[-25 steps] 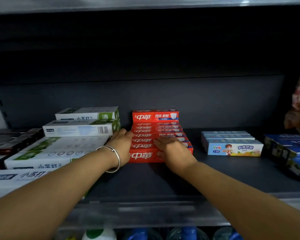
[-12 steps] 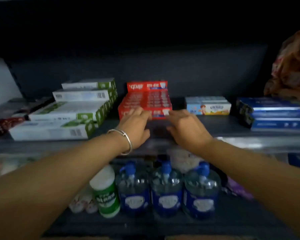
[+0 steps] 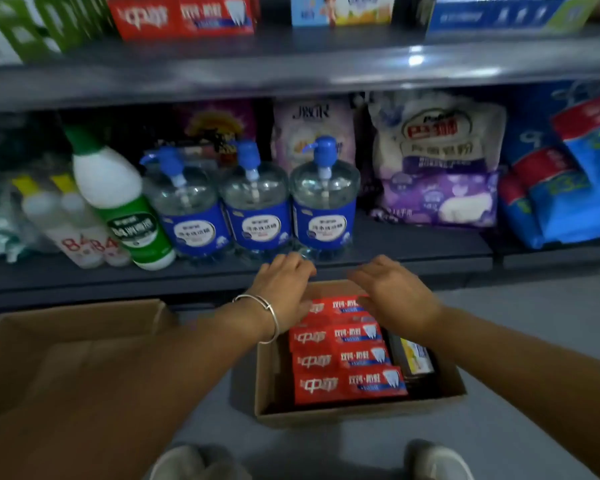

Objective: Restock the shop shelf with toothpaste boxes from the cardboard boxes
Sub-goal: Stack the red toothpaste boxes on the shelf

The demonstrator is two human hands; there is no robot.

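Red card toothpaste boxes (image 3: pixel 343 362): stacked flat in open brown cardboard carton (image 3: pixel 361 415) on floor | left hand (image 3: pixel 284 289), right hand (image 3: pixel 395 296): fingers spread, empty, flanking top box, likely for two-sided lift

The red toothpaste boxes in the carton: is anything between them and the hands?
Nothing visible. The cardboard box is open-topped, the red toothpaste boxes lie exposed, and the left hand and right hand are directly over them.
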